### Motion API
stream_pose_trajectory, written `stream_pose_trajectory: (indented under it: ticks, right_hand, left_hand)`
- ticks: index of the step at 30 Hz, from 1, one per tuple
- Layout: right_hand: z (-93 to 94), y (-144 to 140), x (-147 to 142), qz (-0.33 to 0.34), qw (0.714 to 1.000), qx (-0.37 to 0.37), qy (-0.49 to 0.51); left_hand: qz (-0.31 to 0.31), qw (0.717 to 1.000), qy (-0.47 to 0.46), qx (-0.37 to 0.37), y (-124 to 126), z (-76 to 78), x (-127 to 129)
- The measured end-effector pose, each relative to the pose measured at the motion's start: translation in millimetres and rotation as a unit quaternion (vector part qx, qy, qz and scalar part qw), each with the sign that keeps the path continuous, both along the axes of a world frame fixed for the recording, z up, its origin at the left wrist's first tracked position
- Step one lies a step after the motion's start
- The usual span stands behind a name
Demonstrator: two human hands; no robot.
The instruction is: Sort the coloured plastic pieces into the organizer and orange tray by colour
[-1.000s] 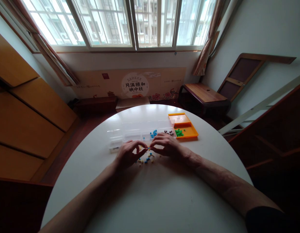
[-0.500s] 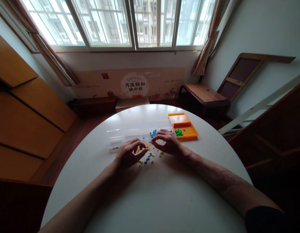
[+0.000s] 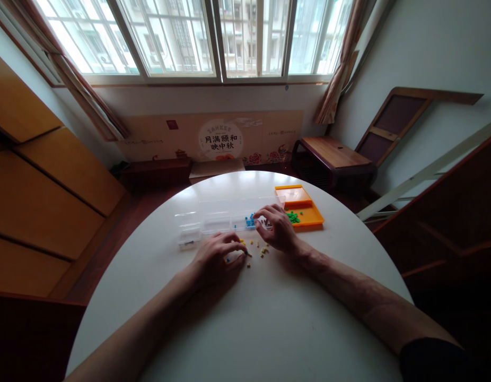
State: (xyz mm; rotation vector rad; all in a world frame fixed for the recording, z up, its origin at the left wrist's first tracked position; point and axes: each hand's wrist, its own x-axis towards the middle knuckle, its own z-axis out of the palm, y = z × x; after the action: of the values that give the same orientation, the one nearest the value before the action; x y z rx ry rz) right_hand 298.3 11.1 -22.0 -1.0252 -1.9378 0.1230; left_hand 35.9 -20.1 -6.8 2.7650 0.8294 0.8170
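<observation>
My left hand (image 3: 219,254) rests low over the white table, its thumb and fingertips closed together at a small blue block (image 3: 246,252). Loose yellow blocks (image 3: 263,251) lie scattered just right of those fingertips. My right hand (image 3: 278,228) hovers at the clear plastic organizer box (image 3: 217,226), beside a compartment of blue blocks (image 3: 250,219). Its thumb and index tips look slightly apart, and I make out no block between them. Dark blocks (image 3: 265,222) show in part behind this hand. Some loose pieces are hidden under my left hand.
An orange tray (image 3: 309,225) with green blocks (image 3: 293,217) stands at the back right of the round white table (image 3: 245,329). The clear lid (image 3: 237,204) lies open behind the box. A wooden stool (image 3: 333,151) stands beyond the table.
My right hand has moved up and forward from the loose blocks to the blue compartment. My left hand has shifted right and closed its fingertips at a blue block, covering several pieces.
</observation>
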Motion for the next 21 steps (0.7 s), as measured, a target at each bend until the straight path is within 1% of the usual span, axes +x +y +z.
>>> stream_pose_trajectory:
  ticks: [6, 10, 18, 21]
  right_hand:
    - [0.0, -0.9, -0.8, 0.011, 1.000, -0.005, -0.003]
    - [-0.4, -1.2, -1.0, 0.013, 1.000, -0.001, -0.013]
    - [-0.1, -1.7, -0.6, 0.019, 1.000, -0.001, -0.017]
    - [1.2, -2.7, -0.5, 0.031, 0.999, 0.003, -0.014]
  left_hand:
    - [-0.006, 0.999, -0.012, -0.048, -2.2, 6.4, 0.8]
    - [-0.006, 0.999, -0.005, -0.051, -4.1, 8.6, 3.0]
    - [0.006, 0.999, -0.011, -0.036, -2.9, -0.5, 5.4]
    - [0.017, 0.998, -0.036, -0.049, -0.6, -2.3, 5.1]
